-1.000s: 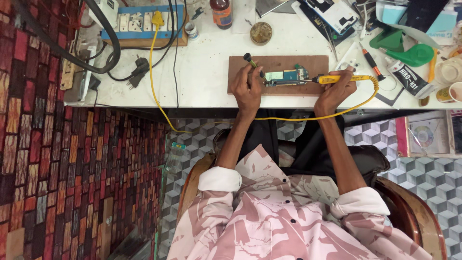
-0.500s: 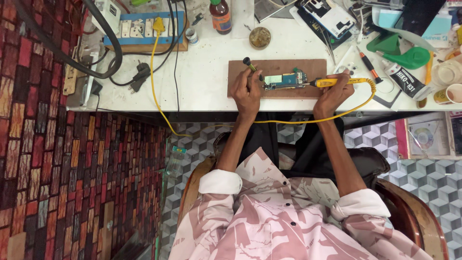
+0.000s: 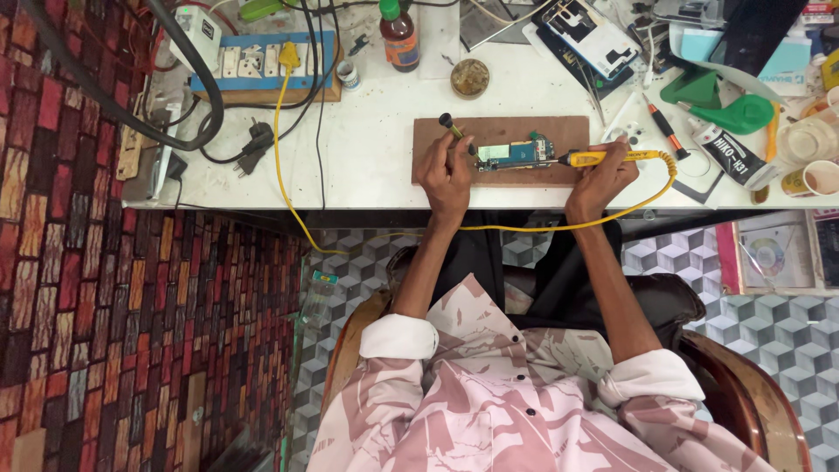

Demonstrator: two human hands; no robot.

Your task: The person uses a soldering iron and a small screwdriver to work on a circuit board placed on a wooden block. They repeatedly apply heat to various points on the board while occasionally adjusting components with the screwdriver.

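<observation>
Lying between both hands: circuit board (image 3: pixel 514 152)

On the brown wooden board (image 3: pixel 500 150) lies a small circuit board (image 3: pixel 514 152). The left hand (image 3: pixel 447 173) grips a dark-handled tool (image 3: pixel 456 132) at its left end; the right hand (image 3: pixel 599 177) holds a yellow soldering iron (image 3: pixel 612 157) at its right end, tip toward it.

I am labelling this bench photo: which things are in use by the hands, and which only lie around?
In use: left hand with dark-tipped tool; right hand with yellow soldering iron; small circuit board; brown wooden board.
Lying about: brown bottle, round tin, green plastic stand.
</observation>
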